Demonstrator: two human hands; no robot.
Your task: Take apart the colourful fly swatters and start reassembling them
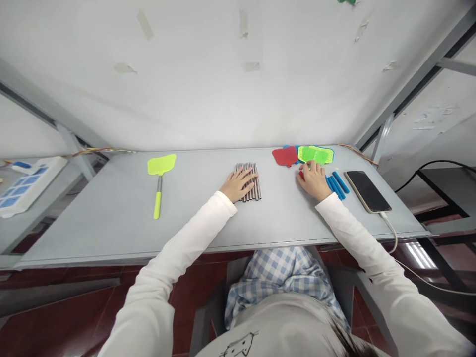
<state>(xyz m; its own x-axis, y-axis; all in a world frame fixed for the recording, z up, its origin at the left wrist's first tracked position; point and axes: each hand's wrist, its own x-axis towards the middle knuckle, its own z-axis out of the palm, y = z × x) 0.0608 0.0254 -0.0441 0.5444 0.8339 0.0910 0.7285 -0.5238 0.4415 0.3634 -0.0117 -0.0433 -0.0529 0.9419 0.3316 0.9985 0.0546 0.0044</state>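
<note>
A flat bundle of metal rods (257,191) lies side by side mid-table. My left hand (238,184) rests palm down across them, its fingers spread. Farther right, my right hand (314,181) is curled low over the table, with a bit of a red handle (301,175) showing between thumb and forefinger; the rest of it is hidden under the hand. Beside that hand lie several blue handles (337,187). Just beyond its fingertips are a red fly swatter head (285,156) and overlapping green and yellow-green swatter heads (316,154), with blue ones partly covered beneath.
An assembled yellow-green fly swatter (158,191) lies on the left of the grey table (201,225). A phone (368,191) with a white charging cable (389,225) is at the right. A white tray with blue compartments (31,186) stands on a neighbouring table. A wall closes the back.
</note>
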